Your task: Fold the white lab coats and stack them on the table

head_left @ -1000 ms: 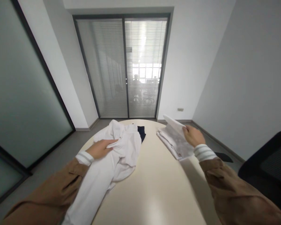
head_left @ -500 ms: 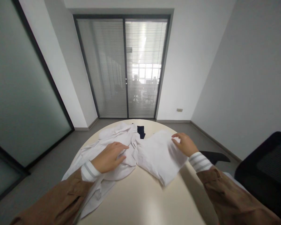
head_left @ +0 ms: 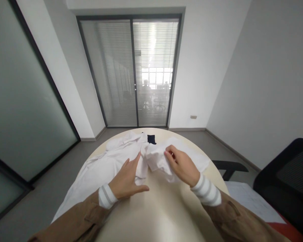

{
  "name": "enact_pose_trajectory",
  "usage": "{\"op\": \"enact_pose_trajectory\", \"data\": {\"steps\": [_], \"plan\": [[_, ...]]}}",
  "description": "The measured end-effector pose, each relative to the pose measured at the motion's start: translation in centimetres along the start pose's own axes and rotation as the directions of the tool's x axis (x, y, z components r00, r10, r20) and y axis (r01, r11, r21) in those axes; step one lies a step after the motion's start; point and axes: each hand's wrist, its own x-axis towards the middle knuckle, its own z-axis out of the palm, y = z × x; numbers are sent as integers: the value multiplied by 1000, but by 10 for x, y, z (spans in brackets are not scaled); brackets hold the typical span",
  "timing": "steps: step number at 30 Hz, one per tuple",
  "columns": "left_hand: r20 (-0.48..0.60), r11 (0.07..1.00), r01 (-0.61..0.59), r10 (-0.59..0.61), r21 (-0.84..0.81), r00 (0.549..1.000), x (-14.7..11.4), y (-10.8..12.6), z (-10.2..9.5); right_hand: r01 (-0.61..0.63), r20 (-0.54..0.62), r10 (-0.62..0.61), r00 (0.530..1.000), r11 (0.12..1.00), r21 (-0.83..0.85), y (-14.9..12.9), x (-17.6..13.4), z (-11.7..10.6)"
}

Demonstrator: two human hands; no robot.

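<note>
your left hand [head_left: 126,179] lies flat and open on the white garment [head_left: 103,168] that is spread over the left part of the round table [head_left: 156,208]; the fingers point away from you toward the middle of the cloth, the thumb is stretched out to the right over the bare tabletop, and nothing is pinched in that grip. your right hand [head_left: 183,166] sits just beside it, to the right, with its fingers curled into a bunched fold of white cloth [head_left: 156,158], so that grip is closed on the fabric. whether this bunch is part of the spread garment or a separate piece, i cannot tell; the two meet between your hands. more white cloth runs out past your right hand toward the table's right edge.

a small dark item [head_left: 151,138] lies at the far side of the table, touching the white fabric. beyond the table stands a sliding glass door with blinds [head_left: 131,70]. a black chair [head_left: 285,181] stands at your right, and a white sheet [head_left: 249,201] lies low beside it. both your sleeves are brown with striped white cuffs.
</note>
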Motion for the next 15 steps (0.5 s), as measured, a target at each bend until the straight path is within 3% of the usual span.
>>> {"op": "enact_pose_trajectory", "data": {"steps": [2, 5, 7, 8, 10, 11, 13, 15], "plan": [[-76, 992, 18, -28, -128, 997, 0, 7, 0, 102, -69, -80, 994, 901, 421, -26, 7, -22], [-105, 949, -45, 12, -311, 994, 0, 32, -3, 142, -94, -119, 988, 502, 853, -68, 13, -37], [-100, 924, -102, 70, -368, 993, 0, 53, -6, 107, -52, -179, 982, 313, 944, -91, 17, -37], [-121, 917, -89, 45, -388, 992, 0, 61, -8, 83, -26, -214, 976, 262, 962, -100, 20, -36], [-273, 900, -22, -108, -435, 956, -1, 71, -17, 44, 18, -272, 962, 221, 974, -108, 27, -34], [-364, 886, 10, -201, -464, 909, -2, 72, -25, 32, 36, -288, 957, 227, 973, -105, 32, -34], [-534, 856, 30, -350, -516, 770, -6, 61, -49, 29, 55, -275, 960, 293, 956, -85, 43, -35], [-694, 854, -13, -413, -520, 590, -14, 42, -81, 52, 34, -181, 983, 452, 891, -43, 52, -34]]}}
